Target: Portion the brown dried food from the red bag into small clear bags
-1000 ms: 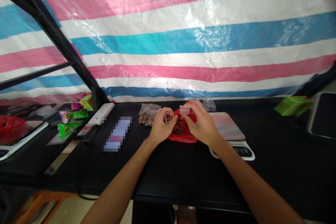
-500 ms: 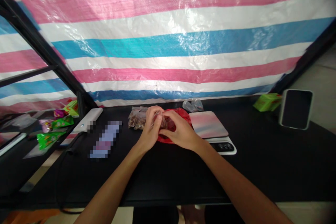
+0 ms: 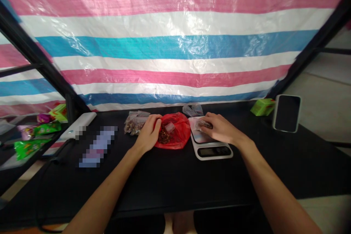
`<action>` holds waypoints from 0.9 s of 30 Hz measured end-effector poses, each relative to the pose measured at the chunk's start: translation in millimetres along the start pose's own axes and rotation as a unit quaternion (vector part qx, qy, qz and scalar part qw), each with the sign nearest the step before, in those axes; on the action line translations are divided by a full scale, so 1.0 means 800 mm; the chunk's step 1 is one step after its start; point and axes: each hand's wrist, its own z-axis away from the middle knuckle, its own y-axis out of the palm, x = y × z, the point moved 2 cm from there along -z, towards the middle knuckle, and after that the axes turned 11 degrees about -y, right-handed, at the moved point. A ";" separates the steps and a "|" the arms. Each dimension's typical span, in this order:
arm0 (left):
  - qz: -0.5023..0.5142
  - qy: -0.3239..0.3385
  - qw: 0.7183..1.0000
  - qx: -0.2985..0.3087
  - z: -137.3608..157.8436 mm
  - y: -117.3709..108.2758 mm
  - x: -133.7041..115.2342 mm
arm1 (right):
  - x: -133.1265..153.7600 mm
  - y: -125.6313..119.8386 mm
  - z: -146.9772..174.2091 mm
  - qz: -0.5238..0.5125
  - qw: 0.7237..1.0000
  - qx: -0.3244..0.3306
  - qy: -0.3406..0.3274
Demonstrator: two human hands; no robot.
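Your right hand pinches a small clear bag at the scale, nearer the far edge of the table than the near one. It should feel light and limp, its film slippery (the brown pieces inside probably shift), so hold the filled part gently. Your left hand lies at the red bag, fingers together; whether they grip it, I cannot tell.

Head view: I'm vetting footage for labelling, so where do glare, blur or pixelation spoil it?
In the head view, bright glare streaks the striped sheet; in the head view, a pixelated patch at left conceals detail; again in the head view, the small bag at the right hand looks soft, and the scale's display is unreadable.
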 end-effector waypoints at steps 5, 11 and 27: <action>0.012 -0.014 1.000 0.011 0.000 0.003 0.000 | -0.025 0.008 0.017 -0.063 0.988 -0.142 0.007; 0.006 -0.024 1.000 0.009 -0.002 0.002 0.006 | -0.036 0.010 0.017 -0.031 0.949 -0.311 0.040; 0.007 -0.045 0.999 0.012 -0.002 0.001 0.008 | -0.028 0.007 0.016 -0.028 0.928 -0.373 -0.002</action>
